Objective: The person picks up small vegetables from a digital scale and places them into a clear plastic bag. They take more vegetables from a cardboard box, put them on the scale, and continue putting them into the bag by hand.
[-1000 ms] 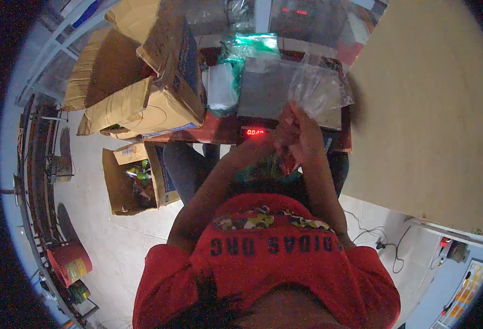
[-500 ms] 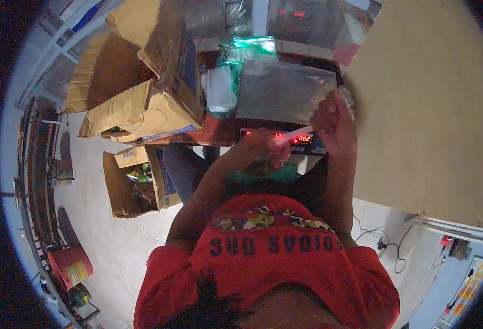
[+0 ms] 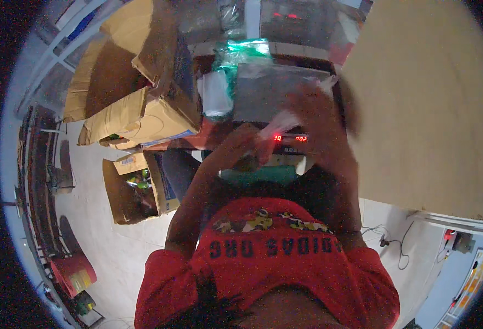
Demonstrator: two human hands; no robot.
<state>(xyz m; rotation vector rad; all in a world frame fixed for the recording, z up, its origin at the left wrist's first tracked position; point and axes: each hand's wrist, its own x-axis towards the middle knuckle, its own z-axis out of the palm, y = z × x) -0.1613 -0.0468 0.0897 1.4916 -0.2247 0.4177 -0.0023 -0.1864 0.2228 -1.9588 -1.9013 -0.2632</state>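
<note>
My left hand [image 3: 240, 141] and my right hand [image 3: 314, 109] are raised together over a weighing scale [image 3: 263, 90] with a grey platform and a red digit display [image 3: 291, 138]. Between them they pinch a small clear plastic bag [image 3: 283, 120], folded into a narrow strip. The right hand is blurred by motion. More clear and green plastic bags [image 3: 236, 55] lie at the far edge of the scale. My red shirt fills the lower middle of the view.
Large cardboard boxes [image 3: 137, 115] are piled to the left of the scale. An open box [image 3: 134, 189] with green items stands on the floor below them. A wide wooden board [image 3: 428, 109] is on the right, a red container [image 3: 72, 271] at lower left, and cables [image 3: 387, 241] at lower right.
The spread-out clear bag has been gathered into a narrow strip between my hands. My right hand has moved up and right over the scale platform.
</note>
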